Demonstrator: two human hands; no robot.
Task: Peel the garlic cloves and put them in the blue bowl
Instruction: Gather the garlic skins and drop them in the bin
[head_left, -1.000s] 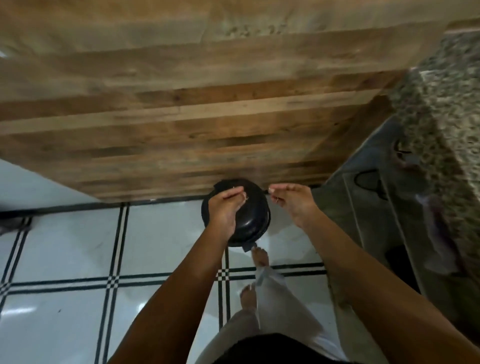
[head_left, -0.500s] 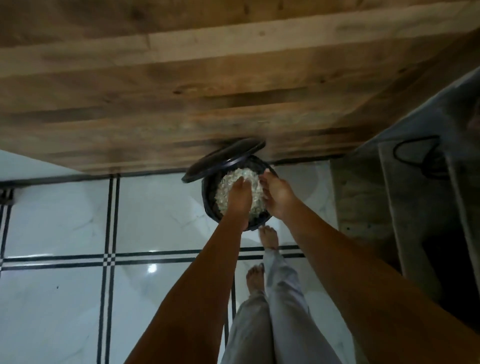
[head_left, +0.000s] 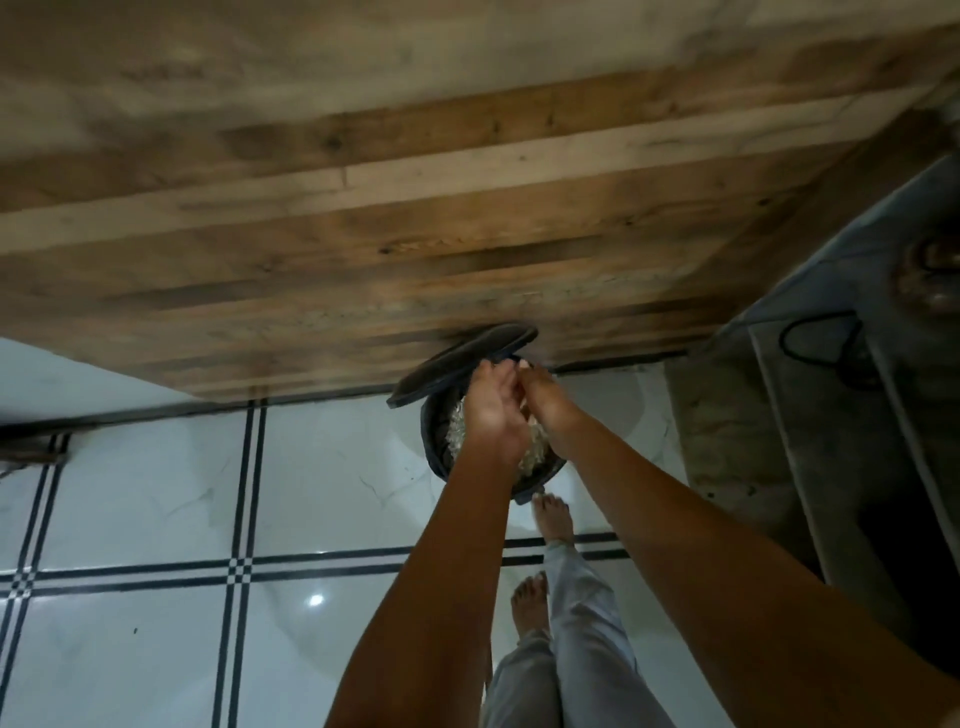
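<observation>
A black pedal bin (head_left: 432, 441) stands on the floor against a wooden cabinet, its lid (head_left: 460, 364) tilted up. Pale garlic skins (head_left: 457, 435) fill it. Both my hands hover over the opening. My left hand (head_left: 493, 410) shows its back, fingers stretched forward. My right hand (head_left: 548, 402) lies right beside it, and the fingertips of the two hands touch at the far rim. I see no object held in either hand. Neither a blue bowl nor garlic cloves are in view.
My bare foot (head_left: 555, 519) sits at the bin's near edge, my other foot (head_left: 530, 603) behind it. The wooden cabinet front (head_left: 415, 234) rises behind the bin. White floor tiles (head_left: 156, 493) with black lines spread left. A grey step with a black cable (head_left: 821, 338) lies right.
The bin's lid has gone from closed to raised. My hands dropped over the skins inside, then came together with their fingertips meeting at the far rim.
</observation>
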